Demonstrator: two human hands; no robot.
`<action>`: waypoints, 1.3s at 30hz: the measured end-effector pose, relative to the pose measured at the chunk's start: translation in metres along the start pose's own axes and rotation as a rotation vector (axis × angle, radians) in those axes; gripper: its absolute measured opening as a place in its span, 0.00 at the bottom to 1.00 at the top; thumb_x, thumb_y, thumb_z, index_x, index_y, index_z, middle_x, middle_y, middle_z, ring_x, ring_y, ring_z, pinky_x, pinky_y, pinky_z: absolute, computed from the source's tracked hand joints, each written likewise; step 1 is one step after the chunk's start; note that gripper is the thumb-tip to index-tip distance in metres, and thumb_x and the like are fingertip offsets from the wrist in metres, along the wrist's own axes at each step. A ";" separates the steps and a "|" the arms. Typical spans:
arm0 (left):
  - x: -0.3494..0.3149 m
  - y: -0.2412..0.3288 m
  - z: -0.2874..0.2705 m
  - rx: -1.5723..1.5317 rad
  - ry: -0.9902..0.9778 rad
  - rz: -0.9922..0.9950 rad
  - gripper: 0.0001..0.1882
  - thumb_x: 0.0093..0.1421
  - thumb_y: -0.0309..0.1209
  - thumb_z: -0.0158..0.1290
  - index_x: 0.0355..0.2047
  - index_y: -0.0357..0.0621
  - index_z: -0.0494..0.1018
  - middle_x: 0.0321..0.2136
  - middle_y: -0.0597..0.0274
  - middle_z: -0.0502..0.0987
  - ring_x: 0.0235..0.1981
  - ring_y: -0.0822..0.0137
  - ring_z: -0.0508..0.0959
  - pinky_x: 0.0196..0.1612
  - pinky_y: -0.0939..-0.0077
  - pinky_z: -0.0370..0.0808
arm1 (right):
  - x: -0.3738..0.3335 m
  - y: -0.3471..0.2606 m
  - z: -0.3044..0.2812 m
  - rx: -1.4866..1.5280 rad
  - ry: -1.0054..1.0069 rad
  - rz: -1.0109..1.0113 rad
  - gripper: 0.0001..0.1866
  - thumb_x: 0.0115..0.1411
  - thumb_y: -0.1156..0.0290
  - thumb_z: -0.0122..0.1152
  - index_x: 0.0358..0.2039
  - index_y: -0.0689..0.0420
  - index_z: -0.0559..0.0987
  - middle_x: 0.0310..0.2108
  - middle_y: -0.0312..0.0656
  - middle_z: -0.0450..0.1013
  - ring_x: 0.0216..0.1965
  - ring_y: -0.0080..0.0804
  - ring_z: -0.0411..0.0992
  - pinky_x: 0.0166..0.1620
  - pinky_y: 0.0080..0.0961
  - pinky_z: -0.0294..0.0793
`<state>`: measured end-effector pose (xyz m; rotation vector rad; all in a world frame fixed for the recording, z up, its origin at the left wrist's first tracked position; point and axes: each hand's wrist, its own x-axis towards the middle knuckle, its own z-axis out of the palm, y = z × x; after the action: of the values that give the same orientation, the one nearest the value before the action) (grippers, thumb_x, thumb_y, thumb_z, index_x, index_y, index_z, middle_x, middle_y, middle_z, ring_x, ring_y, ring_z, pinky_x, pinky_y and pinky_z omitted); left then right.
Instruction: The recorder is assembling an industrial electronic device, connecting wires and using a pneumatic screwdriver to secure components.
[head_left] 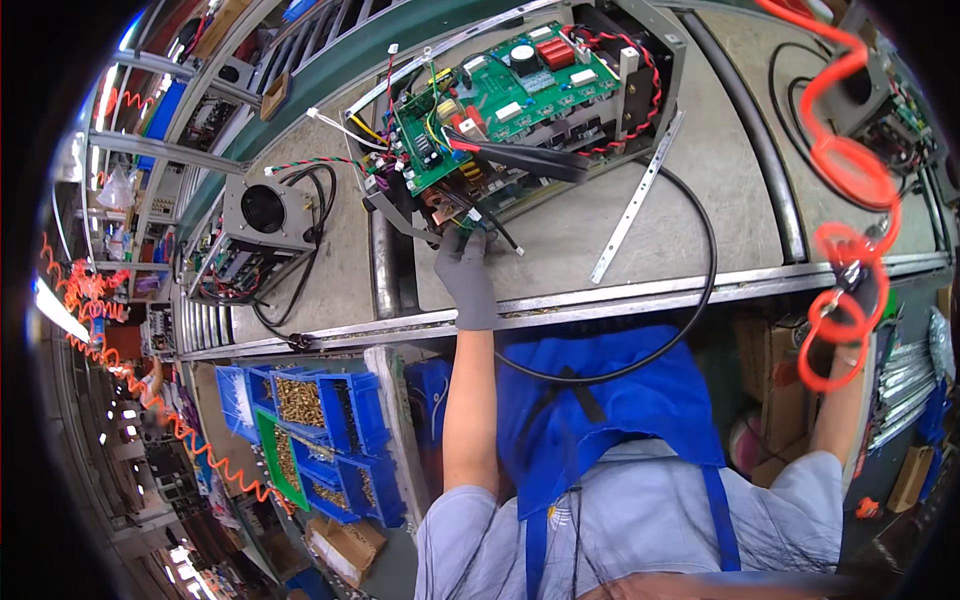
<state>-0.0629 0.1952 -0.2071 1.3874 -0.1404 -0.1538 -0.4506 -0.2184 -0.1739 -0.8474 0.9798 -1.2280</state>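
My left hand (467, 275), in a grey glove, reaches the near left corner of an opened electronic unit. Its fingers are pinched together among short wires there; what they hold is too small to make out. The unit carries a green circuit board (540, 85) with red and black parts, twisted red-black wires and a thick black cable (713, 260) that loops over the bench edge. Far to the right, my right hand (868, 290) is closed around something dark and metallic, partly hidden behind an orange coiled hose (850, 170).
A perforated metal strip (637, 200) lies on the bench right of the unit. Another unit with a fan (264, 209) stands at left, a further one (895, 130) at right. Rollers (750, 130) cross the bench. Blue bins (345, 410) of brass-coloured fasteners sit below the front rail.
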 end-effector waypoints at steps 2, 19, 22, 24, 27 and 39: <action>0.006 -0.009 -0.015 -0.016 0.008 -0.002 0.11 0.63 0.21 0.53 0.45 0.31 0.71 0.34 0.59 0.78 0.32 0.69 0.81 0.33 0.76 0.78 | -0.087 -0.002 -0.038 0.068 -0.273 0.295 0.20 0.58 0.58 0.63 0.44 0.57 0.72 0.27 0.34 0.70 0.19 0.25 0.70 0.24 0.23 0.74; 0.004 -0.005 -0.012 -0.071 0.037 -0.046 0.12 0.63 0.20 0.53 0.47 0.32 0.71 0.37 0.59 0.75 0.35 0.69 0.77 0.40 0.72 0.78 | -0.262 0.093 0.177 -0.244 -1.386 1.003 0.43 0.52 0.69 0.61 0.67 0.61 0.55 0.35 0.41 0.66 0.23 0.26 0.72 0.27 0.26 0.77; 0.005 -0.010 -0.012 -0.049 0.027 -0.043 0.13 0.63 0.19 0.53 0.48 0.33 0.70 0.37 0.59 0.75 0.34 0.69 0.78 0.39 0.73 0.79 | -0.259 0.096 0.181 -0.286 -1.436 0.962 0.43 0.52 0.67 0.62 0.67 0.62 0.54 0.34 0.41 0.66 0.23 0.26 0.72 0.27 0.25 0.77; 0.008 -0.011 -0.016 -0.067 0.026 -0.044 0.14 0.63 0.19 0.54 0.49 0.33 0.70 0.38 0.59 0.75 0.34 0.68 0.78 0.39 0.73 0.80 | -0.261 0.095 0.181 -0.272 -1.419 0.972 0.44 0.52 0.67 0.62 0.67 0.62 0.54 0.34 0.41 0.66 0.22 0.26 0.72 0.27 0.24 0.77; 0.008 -0.011 -0.017 -0.060 0.019 -0.045 0.14 0.63 0.19 0.54 0.49 0.34 0.71 0.37 0.60 0.76 0.34 0.68 0.79 0.39 0.73 0.80 | -0.260 0.094 0.181 -0.253 -1.408 0.982 0.44 0.52 0.66 0.62 0.67 0.62 0.54 0.33 0.40 0.67 0.22 0.26 0.72 0.26 0.24 0.76; 0.003 -0.006 -0.008 -0.027 0.032 -0.032 0.10 0.63 0.22 0.55 0.44 0.31 0.74 0.35 0.65 0.76 0.32 0.77 0.75 0.36 0.82 0.73 | -0.255 0.121 0.168 0.046 -1.304 1.311 0.35 0.56 0.60 0.58 0.62 0.60 0.61 0.29 0.40 0.68 0.20 0.26 0.69 0.28 0.32 0.79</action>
<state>-0.0588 0.2018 -0.2145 1.3654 -0.0892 -0.1590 -0.2664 0.0532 -0.1894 -0.5528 0.2105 0.4762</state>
